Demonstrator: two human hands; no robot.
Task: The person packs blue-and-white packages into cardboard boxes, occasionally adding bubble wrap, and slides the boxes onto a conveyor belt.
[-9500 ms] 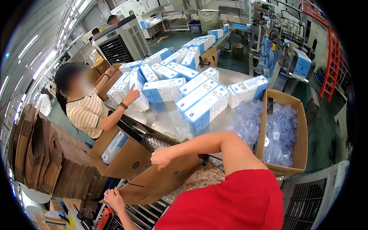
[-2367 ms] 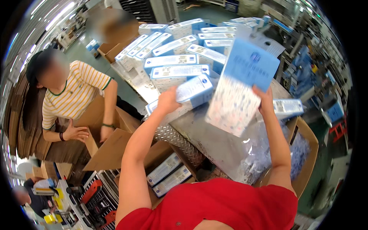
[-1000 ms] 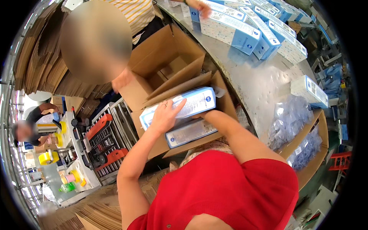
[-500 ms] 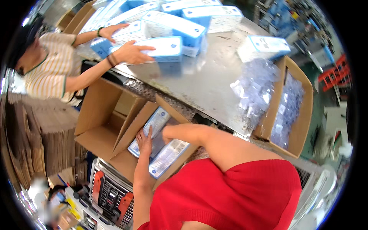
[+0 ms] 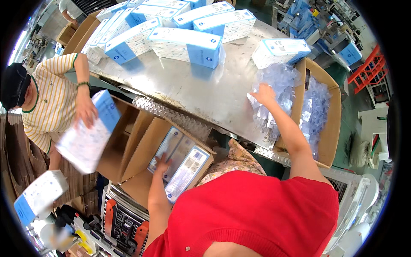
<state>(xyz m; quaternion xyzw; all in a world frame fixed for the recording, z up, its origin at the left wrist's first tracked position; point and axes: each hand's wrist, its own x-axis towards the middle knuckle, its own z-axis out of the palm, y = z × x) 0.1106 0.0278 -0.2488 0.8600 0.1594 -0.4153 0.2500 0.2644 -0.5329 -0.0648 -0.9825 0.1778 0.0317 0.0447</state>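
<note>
An open cardboard carton [image 5: 138, 189] in front of me holds two long white-and-blue boxes, one of them a box [image 5: 188, 173] on the near side, with clear plastic between them. My left hand [image 5: 162, 164] reaches into this carton, fingers spread over the plastic and the far box. Over on the right, my right hand [image 5: 264, 94] is at the left edge of a heap of clear plastic packets [image 5: 276, 77] on the metal table. Its fingers are closed at a packet's edge, partly hidden by the hand itself.
Several white-and-blue boxes [image 5: 184, 45] stand on the metal table [image 5: 171, 81]. A carton [image 5: 336, 128] of clear packets sits right. Left, a co-worker [image 5: 47, 96] holds two boxes beside another open carton [image 5: 113, 158]. A roller conveyor [image 5: 128, 214] runs below.
My right hand has left the carton and moved right to the packet heap. My left hand stays in the carton. The co-worker has swung two boxes from the table toward the left.
</note>
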